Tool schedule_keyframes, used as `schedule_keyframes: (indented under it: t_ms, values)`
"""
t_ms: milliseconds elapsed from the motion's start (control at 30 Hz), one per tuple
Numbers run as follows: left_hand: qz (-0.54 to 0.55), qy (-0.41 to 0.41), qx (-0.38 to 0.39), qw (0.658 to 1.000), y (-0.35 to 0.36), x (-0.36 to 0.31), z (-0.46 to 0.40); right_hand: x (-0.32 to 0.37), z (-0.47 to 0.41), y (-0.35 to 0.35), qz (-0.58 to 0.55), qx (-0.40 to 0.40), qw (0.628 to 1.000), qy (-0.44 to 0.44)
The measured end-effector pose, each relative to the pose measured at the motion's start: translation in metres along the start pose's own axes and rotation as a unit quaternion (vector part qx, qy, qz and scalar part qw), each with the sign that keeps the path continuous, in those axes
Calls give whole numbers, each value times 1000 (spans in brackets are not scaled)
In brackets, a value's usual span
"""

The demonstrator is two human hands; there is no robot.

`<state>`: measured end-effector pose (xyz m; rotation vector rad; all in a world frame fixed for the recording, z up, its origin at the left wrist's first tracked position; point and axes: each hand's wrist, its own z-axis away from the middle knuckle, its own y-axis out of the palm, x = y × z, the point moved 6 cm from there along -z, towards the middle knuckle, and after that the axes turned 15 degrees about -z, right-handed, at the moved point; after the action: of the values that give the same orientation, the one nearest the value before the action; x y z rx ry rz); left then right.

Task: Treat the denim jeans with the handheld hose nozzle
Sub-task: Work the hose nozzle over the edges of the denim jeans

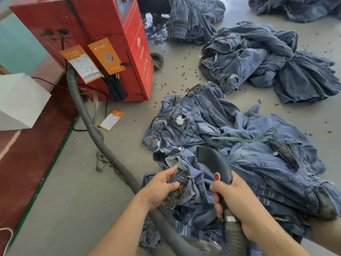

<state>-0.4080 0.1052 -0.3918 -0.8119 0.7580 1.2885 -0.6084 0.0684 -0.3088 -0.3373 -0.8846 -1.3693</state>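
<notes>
Fingers (pixel 173 185) of my left hand (pixel 160 189) are curled into a bunched fold of the denim jeans (pixel 186 183), pinching it up by the frayed, thread-tufted patch, while those of my right hand (pixel 238 202) wrap fully round the grip of the handheld hose nozzle (pixel 215 163). Its dark curved head arcs up and forward over the jeans, mouth pointing down toward the cloth just beyond my left hand; I cannot tell whether it touches. A red button (pixel 217 176) sits just above my right thumb. The jeans lie on the floor (pixel 73 200) directly in front of me, at the near end of a heap (pixel 267 163) of other pairs.

From the grip, the ribbed hose (pixel 103 145) runs back across the floor to the red machine (pixel 103 43).

I judge this the positioning step: fabric held taut, nozzle aimed but not yet worked across it. Next I'd want to bring the mouth down to the lifted patch, keeping the left-hand hold firm so the cloth doesn't slide.
</notes>
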Motion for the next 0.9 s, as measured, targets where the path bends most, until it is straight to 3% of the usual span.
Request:
schedule_keyframes:
  t_ms: [100,267,467,667,833,900]
  values:
    - [-46,19,1,999,1,-3,-2,-16,12,17,48,56,997,39]
    - [-93,-4,10,996,3,3,1,12,-7,8,42,-8,999,-1]
    - [-181,58,44,981,8,-8,-1,-2,13,13,89,50,994,50]
    - [-186,33,63,980,11,-8,8,23,0,1,28,3,999,21]
    - [-205,27,71,976,10,-7,6,13,1,13,115,36,991,53]
    - [-224,21,85,971,13,-5,6,20,-14,14,118,13,992,53]
